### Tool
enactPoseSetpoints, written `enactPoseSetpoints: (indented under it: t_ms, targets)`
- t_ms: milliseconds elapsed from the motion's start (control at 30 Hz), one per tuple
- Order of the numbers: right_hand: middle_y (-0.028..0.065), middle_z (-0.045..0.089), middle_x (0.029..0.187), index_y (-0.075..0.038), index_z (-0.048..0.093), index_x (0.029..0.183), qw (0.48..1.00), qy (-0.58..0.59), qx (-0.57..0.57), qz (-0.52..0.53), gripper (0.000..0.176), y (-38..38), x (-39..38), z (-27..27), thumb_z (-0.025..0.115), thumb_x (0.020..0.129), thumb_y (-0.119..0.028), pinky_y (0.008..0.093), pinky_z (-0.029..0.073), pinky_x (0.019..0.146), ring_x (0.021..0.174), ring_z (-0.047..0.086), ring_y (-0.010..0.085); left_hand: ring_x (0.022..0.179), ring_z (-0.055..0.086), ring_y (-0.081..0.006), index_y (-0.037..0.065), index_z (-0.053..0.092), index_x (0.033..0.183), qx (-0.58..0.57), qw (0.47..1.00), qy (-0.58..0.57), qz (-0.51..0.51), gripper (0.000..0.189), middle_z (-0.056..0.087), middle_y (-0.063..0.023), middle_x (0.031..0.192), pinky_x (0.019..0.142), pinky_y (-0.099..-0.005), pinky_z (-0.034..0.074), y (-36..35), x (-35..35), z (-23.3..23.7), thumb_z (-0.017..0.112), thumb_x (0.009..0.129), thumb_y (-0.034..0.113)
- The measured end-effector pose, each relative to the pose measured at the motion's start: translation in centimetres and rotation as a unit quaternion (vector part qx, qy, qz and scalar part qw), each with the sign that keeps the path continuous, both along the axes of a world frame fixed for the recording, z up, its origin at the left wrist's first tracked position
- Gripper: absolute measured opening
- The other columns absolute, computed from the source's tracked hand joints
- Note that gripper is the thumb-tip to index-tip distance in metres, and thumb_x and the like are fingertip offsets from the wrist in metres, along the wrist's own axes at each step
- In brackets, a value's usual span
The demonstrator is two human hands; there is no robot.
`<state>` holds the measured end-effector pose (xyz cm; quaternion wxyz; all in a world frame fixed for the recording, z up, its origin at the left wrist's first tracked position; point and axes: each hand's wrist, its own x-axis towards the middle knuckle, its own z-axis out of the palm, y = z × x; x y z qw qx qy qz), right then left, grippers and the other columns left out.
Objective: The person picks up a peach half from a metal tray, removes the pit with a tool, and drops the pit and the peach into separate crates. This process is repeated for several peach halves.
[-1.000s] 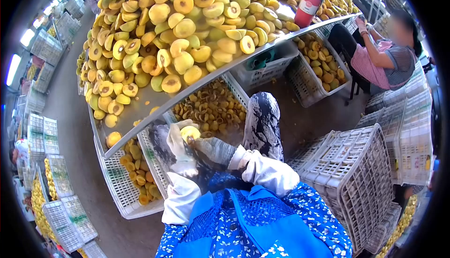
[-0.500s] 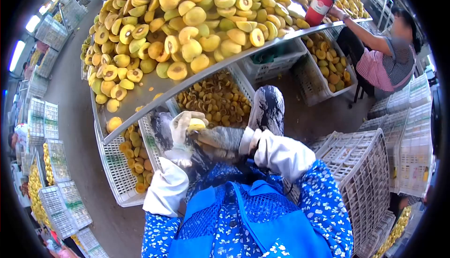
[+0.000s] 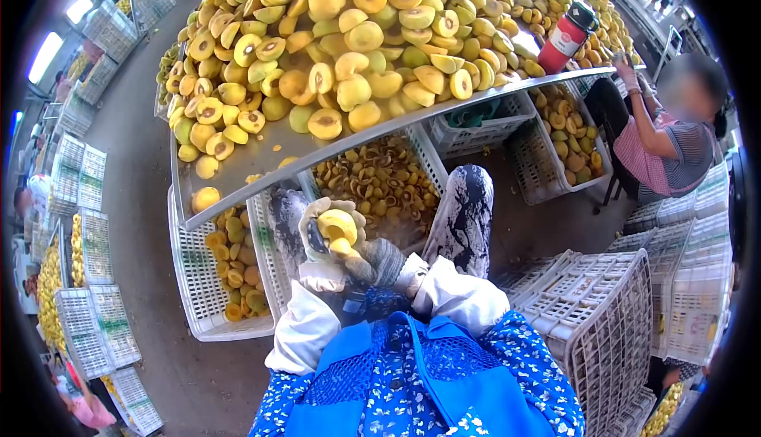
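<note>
My left hand [image 3: 358, 213], in a pale work glove, is closed around a yellow peach half [image 3: 336, 224], its rounded side facing up. Close below it, my right hand [image 3: 379, 262] wears a grey knit glove, with its curled fingers right at a smaller yellow peach piece [image 3: 342, 248]. What the right fingers grip I cannot tell. A dark object [image 3: 315, 236] shows beside the left palm. Both hands are over my lap, above a crate [image 3: 428, 159] of dark, wrinkled peach scraps [image 3: 376, 179] between my knees.
A metal table [image 3: 261, 169] carries a heap of peach halves [image 3: 349, 32] and a red flask [image 3: 567, 38]. Crates of peach halves stand at my left [image 3: 194, 278] and under the table [image 3: 539, 175]. Stacked crates [image 3: 594, 302] rise at my right; a person [image 3: 662, 136] sits beyond.
My left hand has turned, bringing the peach half into fuller view. My right hand has drawn lower and closer to my lap. The seated person's hand has left the flask. The camera view has shifted.
</note>
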<state>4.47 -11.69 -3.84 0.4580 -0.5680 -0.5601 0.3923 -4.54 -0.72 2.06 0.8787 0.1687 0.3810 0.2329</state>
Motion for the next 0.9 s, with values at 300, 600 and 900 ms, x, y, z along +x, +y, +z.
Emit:
enactPoseSetpoints:
  t_ms: [300, 600, 900]
  targets:
    - [0.0132, 0.059, 0.066, -0.011, 0.055, 0.085, 0.974, -0.207, -0.037, -0.08, 0.031, 2.0, 2.1, 1.7, 0.055, 0.085, -0.042, 0.0395, 0.042, 0.049, 0.059, 0.059, 0.0342, 0.086, 0.06, -0.022, 0.003, 0.056, 0.108, 0.536, 0.774, 0.269, 0.205, 0.029, 0.058, -0.013, 0.098, 0.073, -0.0313, 0.051, 7.8, -7.0, -0.7, 0.063, 0.083, 0.017]
    - [0.0036, 0.058, 0.065, -0.009, 0.06, 0.1, 0.909, 0.219, -0.321, -0.149, 0.04, 3.3, 1.9, -3.2, 0.043, 0.093, -0.044, 0.0284, 0.04, 0.041, 0.045, 0.052, 0.0174, 0.101, 0.058, -0.0287, 0.011, 0.045, 0.125, 0.648, 0.411, 0.581, -0.273, 0.062, 0.057, -0.0161, 0.113, 0.086, -0.0389, 0.044, 18.0, 5.6, 3.6, 0.052, 0.081, 0.054]
    - [0.004, 0.062, 0.081, -0.005, 0.063, 0.098, 0.959, 0.089, -0.208, -0.169, 0.031, 2.3, 2.3, -7.7, 0.05, 0.093, -0.032, 0.029, 0.045, 0.069, 0.075, 0.054, 0.0146, 0.116, 0.049, -0.0283, 0.0, 0.042, 0.125, 0.566, 0.398, 0.603, -0.395, 0.074, 0.054, -0.0181, 0.119, 0.096, -0.0374, 0.04, 22.5, 9.2, -0.3, 0.064, 0.072, 0.047]
